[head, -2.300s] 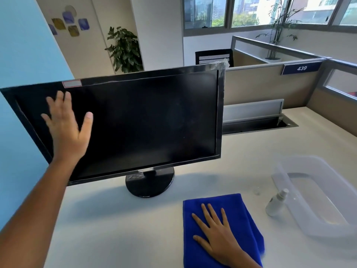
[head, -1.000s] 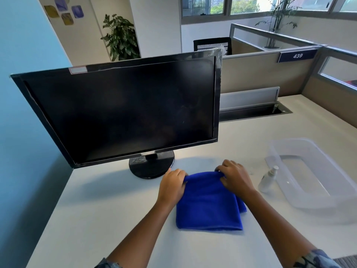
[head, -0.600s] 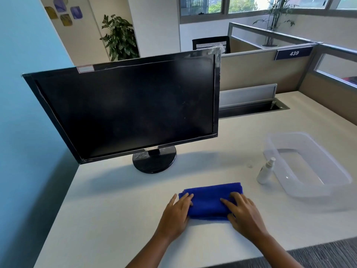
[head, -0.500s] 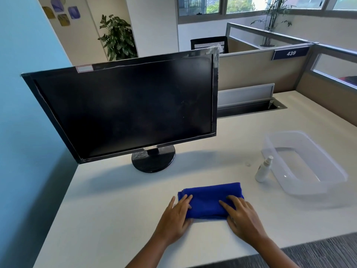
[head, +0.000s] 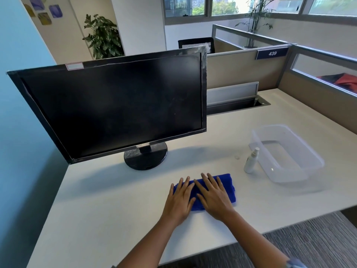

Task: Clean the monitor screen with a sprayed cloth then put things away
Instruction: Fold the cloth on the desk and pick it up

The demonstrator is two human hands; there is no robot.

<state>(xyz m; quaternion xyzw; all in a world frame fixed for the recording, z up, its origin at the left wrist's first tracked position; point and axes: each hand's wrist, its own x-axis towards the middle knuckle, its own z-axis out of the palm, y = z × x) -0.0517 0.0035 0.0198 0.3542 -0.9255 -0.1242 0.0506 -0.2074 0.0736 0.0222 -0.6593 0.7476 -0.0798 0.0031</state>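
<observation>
A folded blue cloth (head: 229,185) lies on the white desk (head: 108,206) in front of me. My left hand (head: 180,201) and my right hand (head: 213,197) both rest flat on top of it, side by side, fingers spread and pointing away. Most of the cloth is hidden under them. The black monitor (head: 116,107), its screen dark, stands behind on a round base (head: 145,158). A small white spray bottle (head: 251,161) stands upright to the right, beside a clear plastic bin (head: 286,153).
A blue wall runs along the left. Beige partitions close the back and right sides of the desk, with a cable trough (head: 235,104) at the rear. A tiny clear cap (head: 237,157) lies by the bottle. The desk's front edge drops to grey carpet.
The cloth has been folded from a wide square into a narrow strip. Both hands then slid from its ends to lie flat on its top, close together.
</observation>
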